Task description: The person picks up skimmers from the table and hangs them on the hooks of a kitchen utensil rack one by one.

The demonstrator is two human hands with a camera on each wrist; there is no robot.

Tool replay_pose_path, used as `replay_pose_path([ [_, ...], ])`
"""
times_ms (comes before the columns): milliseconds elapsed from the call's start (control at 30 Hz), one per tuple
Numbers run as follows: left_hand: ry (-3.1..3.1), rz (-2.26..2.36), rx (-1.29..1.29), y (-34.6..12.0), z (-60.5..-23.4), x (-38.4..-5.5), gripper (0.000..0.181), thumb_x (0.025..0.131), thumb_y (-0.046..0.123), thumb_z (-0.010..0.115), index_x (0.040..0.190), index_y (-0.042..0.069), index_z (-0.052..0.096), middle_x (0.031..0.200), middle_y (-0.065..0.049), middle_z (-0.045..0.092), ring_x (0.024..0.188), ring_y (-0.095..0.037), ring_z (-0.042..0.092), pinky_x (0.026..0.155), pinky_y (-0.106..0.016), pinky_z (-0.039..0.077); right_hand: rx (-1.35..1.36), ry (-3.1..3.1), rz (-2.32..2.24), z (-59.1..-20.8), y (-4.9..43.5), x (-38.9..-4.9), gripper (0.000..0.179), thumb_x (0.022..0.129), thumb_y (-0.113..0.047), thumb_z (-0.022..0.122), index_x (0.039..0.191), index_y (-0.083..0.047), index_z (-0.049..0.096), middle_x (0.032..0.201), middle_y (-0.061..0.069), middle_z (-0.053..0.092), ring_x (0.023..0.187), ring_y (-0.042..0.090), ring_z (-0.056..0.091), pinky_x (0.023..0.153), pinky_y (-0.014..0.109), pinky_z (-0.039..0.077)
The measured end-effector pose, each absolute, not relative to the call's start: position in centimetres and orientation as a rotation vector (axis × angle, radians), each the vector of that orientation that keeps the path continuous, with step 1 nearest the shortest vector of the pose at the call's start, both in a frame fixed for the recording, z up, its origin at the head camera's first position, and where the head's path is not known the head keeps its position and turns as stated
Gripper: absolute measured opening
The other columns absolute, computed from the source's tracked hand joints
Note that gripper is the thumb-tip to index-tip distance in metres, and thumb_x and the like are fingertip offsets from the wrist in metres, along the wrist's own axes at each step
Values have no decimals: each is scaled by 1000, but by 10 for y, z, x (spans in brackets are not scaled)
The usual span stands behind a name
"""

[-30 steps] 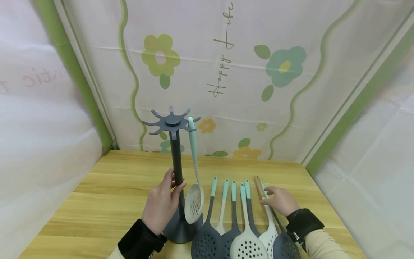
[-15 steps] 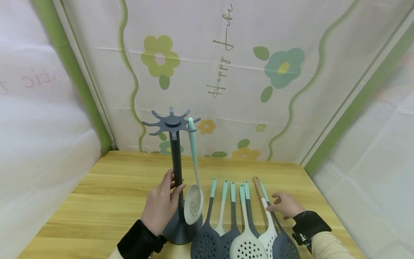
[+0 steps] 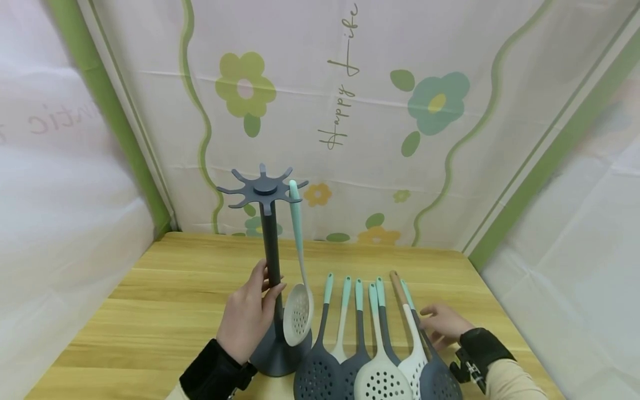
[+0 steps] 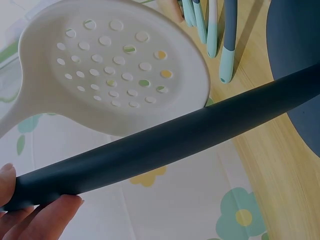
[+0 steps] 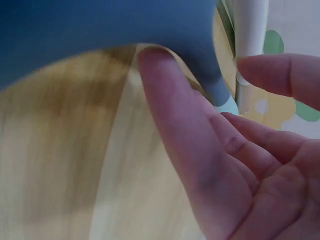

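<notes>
My left hand [image 3: 246,322] grips the dark pole of a utensil stand [image 3: 270,244], thumb on one side and fingers behind. From one of the stand's top arms hangs a pale skimmer [image 3: 298,316] with a mint handle; its holed bowl [image 4: 120,55] fills the upper left wrist view. My right hand [image 3: 445,323] is beside the handle of the rightmost dark grey skimmer [image 3: 440,380], which lies on the table. In the right wrist view a fingertip [image 5: 157,60] is right at the underside of its dark edge, and the thumb [image 5: 270,75] stands apart from the fingers.
Several more holed skimmers and turners lie side by side, heads overlapping, including a white one with a brown handle [image 3: 398,286] and a dark grey turner [image 3: 320,372]. They lie on a wooden table [image 3: 150,311], with printed curtains [image 3: 310,111] behind and at both sides.
My right hand has drawn off the upper handles of the rightmost utensils and moved right and slightly downward along the dark skimmer. The left hand keeps its hold on the pole.
</notes>
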State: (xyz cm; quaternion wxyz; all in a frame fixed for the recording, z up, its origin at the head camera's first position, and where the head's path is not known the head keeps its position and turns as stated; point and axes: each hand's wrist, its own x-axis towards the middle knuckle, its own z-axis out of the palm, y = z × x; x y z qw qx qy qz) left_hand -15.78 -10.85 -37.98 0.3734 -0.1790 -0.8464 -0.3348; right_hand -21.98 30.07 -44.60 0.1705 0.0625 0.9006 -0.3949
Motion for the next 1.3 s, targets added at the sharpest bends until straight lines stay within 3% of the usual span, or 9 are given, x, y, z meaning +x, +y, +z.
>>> replay_pose_path([
  [467,-2154,-844,-461,-108,-381,-158,42,89,8,71,125,-3,52,98,-16,74,82,-29,76,61,-36,63,156,2581,-1004,-455,299,-218,52,83,-9,65,124,23,55,76,12,68,60,22,66,50,32,59],
  [800,-2163,-849,-459,-108,-380,-158,42,89,8,70,125,-3,52,98,-17,74,82,-30,76,60,-37,63,125,2606,-960,-455,299,-216,30,83,-6,65,105,13,71,64,9,63,49,16,56,43,25,54],
  [1300,-2210,-916,-447,-110,-378,-156,43,89,7,70,126,-3,52,101,-17,74,86,-31,75,63,-38,63,139,2610,-929,-450,299,-217,35,85,-7,67,110,18,64,65,10,62,48,16,57,44,26,55],
])
